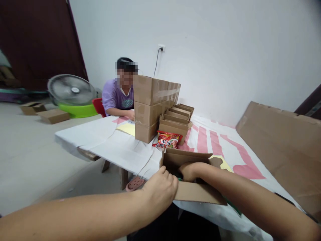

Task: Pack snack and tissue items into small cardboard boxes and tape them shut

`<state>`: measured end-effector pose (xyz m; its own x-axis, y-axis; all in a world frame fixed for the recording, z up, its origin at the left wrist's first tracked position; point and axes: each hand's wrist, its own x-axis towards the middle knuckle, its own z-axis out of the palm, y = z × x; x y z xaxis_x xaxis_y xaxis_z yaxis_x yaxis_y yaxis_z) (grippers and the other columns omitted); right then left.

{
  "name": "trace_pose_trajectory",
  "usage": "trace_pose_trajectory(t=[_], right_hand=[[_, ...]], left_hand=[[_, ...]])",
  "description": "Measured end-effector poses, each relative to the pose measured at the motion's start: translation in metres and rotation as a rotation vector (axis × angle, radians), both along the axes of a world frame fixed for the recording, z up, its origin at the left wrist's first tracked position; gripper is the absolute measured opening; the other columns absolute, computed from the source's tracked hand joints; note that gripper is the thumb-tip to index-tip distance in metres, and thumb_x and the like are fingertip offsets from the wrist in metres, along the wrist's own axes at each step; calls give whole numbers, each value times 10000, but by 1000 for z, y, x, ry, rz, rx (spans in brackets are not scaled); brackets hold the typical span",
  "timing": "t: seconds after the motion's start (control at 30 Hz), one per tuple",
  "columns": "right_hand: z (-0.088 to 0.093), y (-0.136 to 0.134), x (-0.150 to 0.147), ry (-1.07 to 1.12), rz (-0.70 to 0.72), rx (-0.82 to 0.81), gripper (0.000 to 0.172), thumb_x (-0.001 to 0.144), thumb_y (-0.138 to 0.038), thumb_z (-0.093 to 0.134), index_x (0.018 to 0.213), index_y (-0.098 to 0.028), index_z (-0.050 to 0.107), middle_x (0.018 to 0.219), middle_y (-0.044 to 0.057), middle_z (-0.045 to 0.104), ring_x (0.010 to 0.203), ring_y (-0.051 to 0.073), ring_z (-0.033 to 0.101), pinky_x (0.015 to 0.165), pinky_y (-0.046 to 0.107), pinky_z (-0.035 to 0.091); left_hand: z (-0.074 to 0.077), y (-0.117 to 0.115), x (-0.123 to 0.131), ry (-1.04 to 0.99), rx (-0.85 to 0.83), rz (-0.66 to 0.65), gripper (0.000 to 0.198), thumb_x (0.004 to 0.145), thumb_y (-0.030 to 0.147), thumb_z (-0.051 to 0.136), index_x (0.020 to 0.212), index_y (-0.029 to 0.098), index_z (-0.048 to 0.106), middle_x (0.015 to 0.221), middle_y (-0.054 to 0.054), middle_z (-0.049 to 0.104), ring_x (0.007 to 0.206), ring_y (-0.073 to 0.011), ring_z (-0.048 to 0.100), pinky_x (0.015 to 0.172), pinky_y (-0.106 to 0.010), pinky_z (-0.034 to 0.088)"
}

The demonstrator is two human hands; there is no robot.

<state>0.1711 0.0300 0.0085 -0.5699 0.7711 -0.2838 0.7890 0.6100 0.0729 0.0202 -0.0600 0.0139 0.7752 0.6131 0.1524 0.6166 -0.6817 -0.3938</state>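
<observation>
An open cardboard box [200, 193] sits at the near edge of the table, its front flap folded out toward me. My left hand [162, 187] is closed over the box's left front edge, fingers curled round the cardboard. Inside the box is my right hand [188, 171]; its fingers are hidden by the walls and the wrist, so I cannot see what they touch. A bit of green shows beside them. Just behind the box lies a red packet [168, 139] with white lettering, leaning near a row of open cardboard boxes [174, 126].
Taped cardboard boxes [145, 105] stand stacked mid-table. Behind them a person in a purple shirt [111, 95] sits on a red chair. A fan [75, 90] and loose boxes [54, 115] are on the floor at left. A large cardboard sheet [283, 147] stands at right.
</observation>
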Motion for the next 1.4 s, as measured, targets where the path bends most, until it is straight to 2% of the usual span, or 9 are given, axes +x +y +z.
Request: trace_pose_trajectory(t=[0.17, 0.37, 0.53, 0.63, 0.77, 0.87, 0.93, 1.17, 1.4], right_hand=[[41, -19, 9, -148, 75, 71, 412, 631, -183, 676, 1036, -103, 671, 941, 170, 732, 812, 301, 700, 611, 318, 499], [85, -26, 45, 60, -69, 273, 411, 693, -417, 697, 1015, -178, 606, 970, 115, 709, 858, 283, 667, 639, 305, 449], [83, -19, 67, 412, -187, 420, 381, 756, -348, 685, 1087, -221, 547, 1044, 45, 678, 908, 221, 629, 689, 274, 413], [81, -7, 70, 544, -213, 450, 400, 757, -300, 690, 1113, -211, 532, 1048, 48, 656, 919, 210, 610, 732, 286, 425], [87, 17, 63, 660, -147, 576, 428, 751, -266, 699, 1134, -188, 523, 1099, 76, 604, 1005, 220, 561, 846, 335, 434], [94, 41, 51, 715, -61, 658, 433, 753, -256, 704, 1140, -182, 526, 1095, 78, 582, 1053, 221, 530, 897, 342, 428], [99, 58, 42, 726, -51, 691, 432, 756, -262, 707, 1140, -178, 529, 1084, 77, 580, 1044, 221, 532, 897, 343, 433], [102, 119, 25, 662, -109, 752, 491, 683, -290, 786, 1101, -179, 553, 1062, 88, 583, 1009, 238, 554, 865, 370, 464], [85, 129, 21, 645, -46, 736, 490, 672, -259, 781, 1102, -147, 575, 1064, 117, 616, 1027, 267, 559, 907, 408, 459]], left_hand=[[1, 4, -3, -23, 19, -13, 88, 807, 121, 531, 796, 111, 618, 668, -102, 659, 597, -230, 624, 666, -380, 406], [2, 39, -29, -91, 84, 1, 106, 829, 91, 503, 778, 133, 586, 665, -95, 651, 579, -236, 606, 707, -394, 390], [9, 80, -54, -123, 49, 76, 167, 816, 29, 459, 784, 129, 589, 706, -111, 670, 674, -233, 642, 772, -398, 410], [25, 98, -61, -166, -188, 132, 207, 761, 164, 612, 963, 115, 611, 905, -143, 704, 869, -275, 668, 841, -425, 437], [62, 119, -51, -659, -593, 97, 792, 687, 453, 708, 1334, 129, 387, 1278, -189, 569, 1094, -274, 606, 871, -390, 489], [87, 142, -31, -1041, -691, 28, 952, 621, 419, 783, 1385, 151, 282, 1320, -181, 518, 1123, -260, 578, 923, -399, 479], [95, 162, -18, -1250, -848, -9, 875, 594, 385, 818, 1310, 166, 365, 1198, -139, 587, 1029, -242, 613, 877, -406, 502], [85, 225, -6, -1607, -955, -93, 701, 434, 324, 896, 992, 183, 495, 878, 4, 575, 780, -134, 585, 751, -342, 515], [79, 226, -17, -1613, -910, -60, 709, 378, 246, 892, 975, 180, 513, 853, 10, 571, 753, -143, 563, 716, -345, 499]])
